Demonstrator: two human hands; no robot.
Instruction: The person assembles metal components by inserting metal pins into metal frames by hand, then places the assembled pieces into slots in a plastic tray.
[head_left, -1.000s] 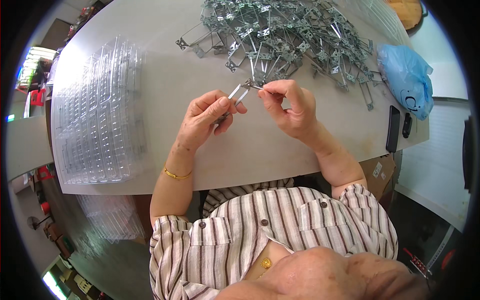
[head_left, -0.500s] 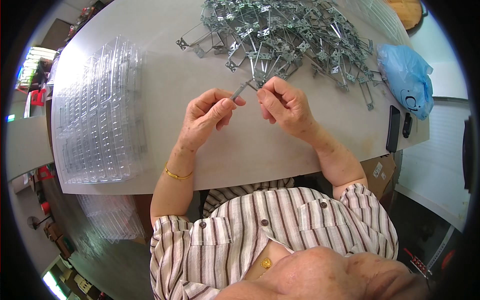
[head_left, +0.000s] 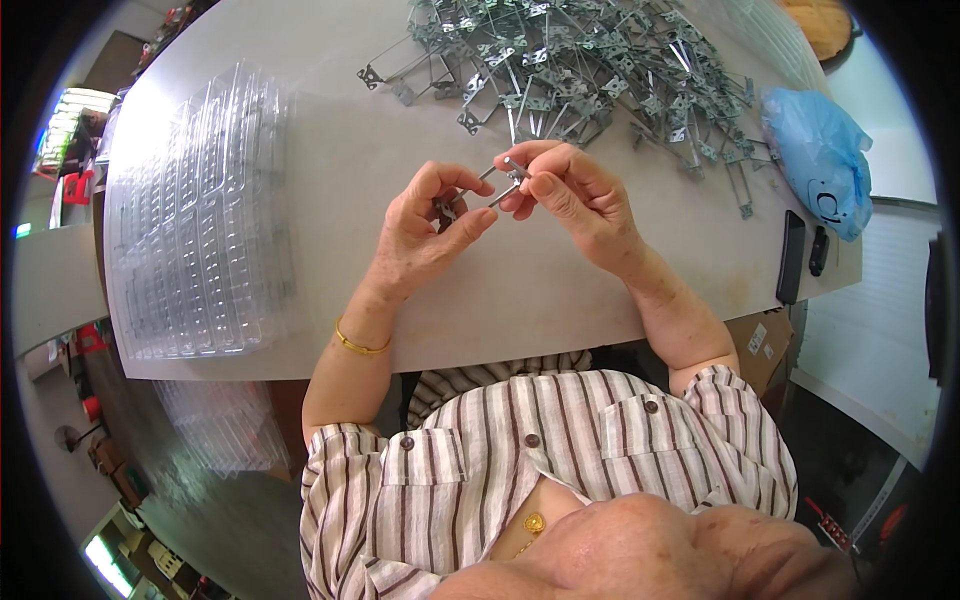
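Both hands have barely shifted: left hand (head_left: 425, 235) and right hand (head_left: 570, 195) pinch a thin metal piece (head_left: 495, 180) between fingertips, seemingly one bracket, just short of the metal pile (head_left: 590, 70) beyond.

Your striped shirt and gold jewellery

You wore a short-sleeved shirt (head_left: 560, 470) in cream with thin brown stripes running down it, small dark buttons down the front and one on each of the two flapped chest pockets. Both forearms were bare below the sleeves. A slim gold bangle (head_left: 358, 344) sat on your left wrist, and a small round gold pendant (head_left: 535, 523) hung at the open collar. Your left hand (head_left: 425, 235) and right hand (head_left: 575, 205) were bare, with no rings that showed on the fingers (head_left: 470, 222).
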